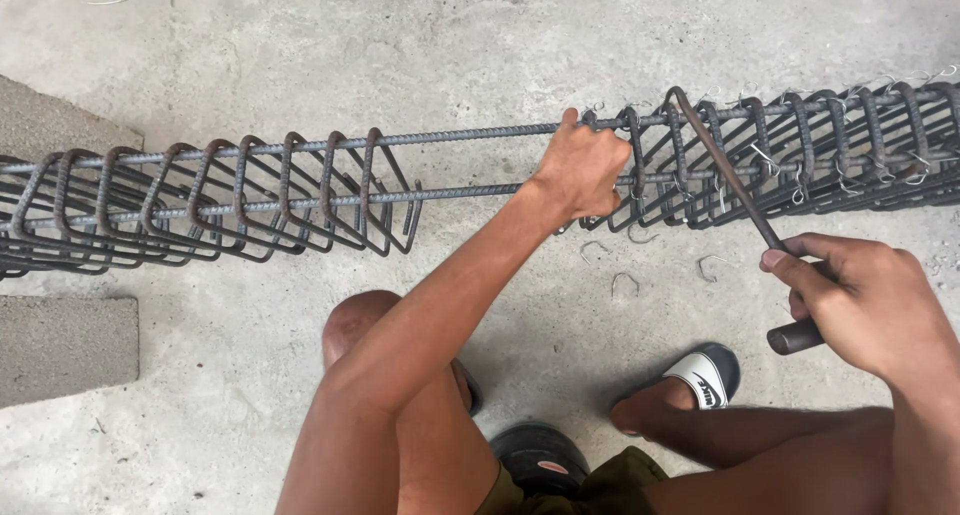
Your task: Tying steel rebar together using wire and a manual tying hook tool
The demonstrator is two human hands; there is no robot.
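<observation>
- Rebar cage (250, 190): a long horizontal frame of ribbed bars and bent stirrups lying across the concrete floor (300, 55), its left part resting on a grey block (60, 345).
- Left arm: stretched forward from above the knee; the left hand (580, 170) is closed around a stirrup at the upper bar, knuckles up.
- Right arm: bent, at lower right; the right hand (860, 300) is clenched on the handle of a hooked tying tool (730, 180), whose slanted shaft reaches up to the top bar, hook at a stirrup.
- Sandal (705, 375): dark with a white strap bearing a dark emblem, on the foot near the right hand.
- Loose wire ties (625, 280): small bent pieces on the floor under the cage.
</observation>
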